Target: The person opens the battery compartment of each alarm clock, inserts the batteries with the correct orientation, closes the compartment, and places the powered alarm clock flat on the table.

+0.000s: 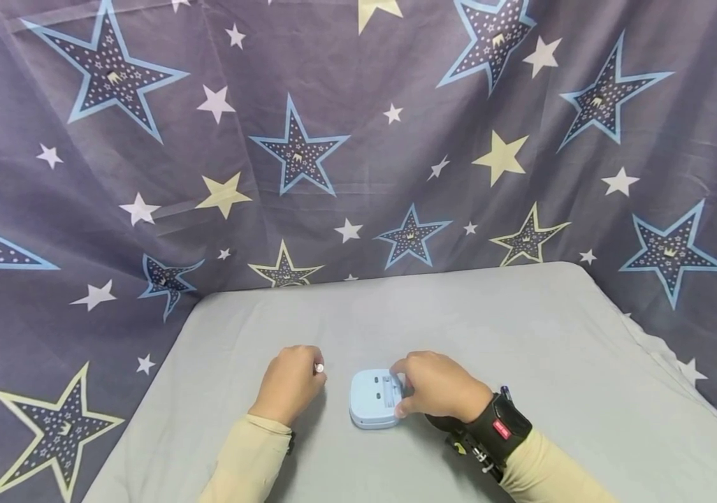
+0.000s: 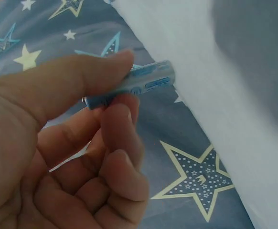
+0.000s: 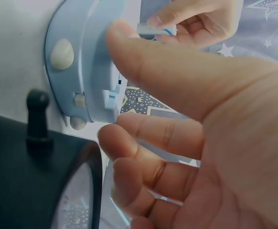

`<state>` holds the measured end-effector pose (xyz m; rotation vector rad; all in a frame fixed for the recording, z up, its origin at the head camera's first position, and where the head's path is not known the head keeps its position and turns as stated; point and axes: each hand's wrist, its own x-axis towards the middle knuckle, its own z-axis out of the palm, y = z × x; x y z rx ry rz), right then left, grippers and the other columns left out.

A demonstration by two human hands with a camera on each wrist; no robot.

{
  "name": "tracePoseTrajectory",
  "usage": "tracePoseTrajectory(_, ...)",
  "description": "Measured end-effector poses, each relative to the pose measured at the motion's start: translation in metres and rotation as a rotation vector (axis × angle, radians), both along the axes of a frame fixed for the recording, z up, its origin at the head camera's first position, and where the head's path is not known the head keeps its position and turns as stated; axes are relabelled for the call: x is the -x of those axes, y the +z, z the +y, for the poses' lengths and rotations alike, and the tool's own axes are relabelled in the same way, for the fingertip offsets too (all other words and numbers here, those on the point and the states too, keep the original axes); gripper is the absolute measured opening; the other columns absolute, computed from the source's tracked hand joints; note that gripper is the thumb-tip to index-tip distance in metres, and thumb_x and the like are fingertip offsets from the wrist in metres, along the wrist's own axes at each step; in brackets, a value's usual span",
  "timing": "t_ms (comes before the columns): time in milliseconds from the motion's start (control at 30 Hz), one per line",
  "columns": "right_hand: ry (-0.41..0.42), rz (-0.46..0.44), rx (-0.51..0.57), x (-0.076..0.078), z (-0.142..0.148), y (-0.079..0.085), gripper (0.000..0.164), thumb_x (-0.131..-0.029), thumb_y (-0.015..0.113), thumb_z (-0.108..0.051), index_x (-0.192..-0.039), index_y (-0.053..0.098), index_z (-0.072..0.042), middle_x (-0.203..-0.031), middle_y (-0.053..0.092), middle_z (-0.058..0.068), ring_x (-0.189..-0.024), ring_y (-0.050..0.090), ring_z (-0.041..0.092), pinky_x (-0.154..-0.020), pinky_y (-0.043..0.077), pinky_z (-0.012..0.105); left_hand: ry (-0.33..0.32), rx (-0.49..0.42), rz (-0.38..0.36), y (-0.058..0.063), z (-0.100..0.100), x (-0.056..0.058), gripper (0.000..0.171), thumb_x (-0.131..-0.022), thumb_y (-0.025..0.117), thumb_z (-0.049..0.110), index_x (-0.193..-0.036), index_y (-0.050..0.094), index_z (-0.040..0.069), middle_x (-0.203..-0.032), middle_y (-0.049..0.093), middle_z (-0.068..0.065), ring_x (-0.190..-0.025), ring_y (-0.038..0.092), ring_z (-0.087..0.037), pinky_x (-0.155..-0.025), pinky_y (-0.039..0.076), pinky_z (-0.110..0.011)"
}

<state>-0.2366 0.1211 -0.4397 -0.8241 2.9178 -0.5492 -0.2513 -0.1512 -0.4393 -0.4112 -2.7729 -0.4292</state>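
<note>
My left hand (image 1: 289,384) pinches a small cylindrical battery (image 2: 151,78) between thumb and fingertips, above the table and left of the device. One end of the battery sticks out past the thumb in the left wrist view. A light-blue rounded-square device (image 1: 365,398) lies on the table with a long slot-like battery compartment (image 1: 389,391) facing up. My right hand (image 1: 440,385) holds the device by its right side, thumb at the near corner and forefinger at the far one. Whitish round knobs (image 3: 62,54) show on the device's side wall in the right wrist view.
A grey cloth covers the table (image 1: 490,321). Behind and beside it hangs a dark curtain (image 1: 358,175) printed with stars. A black strap (image 1: 500,427) with mounted gear sits on the right wrist, close over the table.
</note>
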Motion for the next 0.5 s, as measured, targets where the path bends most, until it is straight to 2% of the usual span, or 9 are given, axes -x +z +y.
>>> tracePoseTrajectory(300,-0.017,-0.01,0.013,0.001,0.002,-0.001,0.069,-0.07,0.093,-0.037,-0.129,0.071,-0.009,-0.08,0.064,-0.006,-0.075,0.052,0.008,-0.074,0.046,0.03,-0.015,-0.041,0.096,0.008,0.011,0.0,0.012,-0.076,0.085,0.008,-0.086,0.08,0.009,-0.087,0.07,-0.004,-0.077,0.067,-0.021,-0.071,0.057,-0.039)
tracePoseTrajectory(500,-0.024,-0.018,0.011,0.002,0.001,-0.001,0.07,-0.07,0.093,-0.037,-0.13,0.071,-0.009,-0.079,0.063,-0.007,-0.075,0.053,0.008,-0.075,0.047,0.031,-0.003,-0.074,0.131,0.012,0.018,0.002,0.02,-0.077,0.082,0.007,-0.095,0.076,0.01,-0.083,0.076,-0.002,-0.074,0.071,-0.02,-0.067,0.057,-0.041)
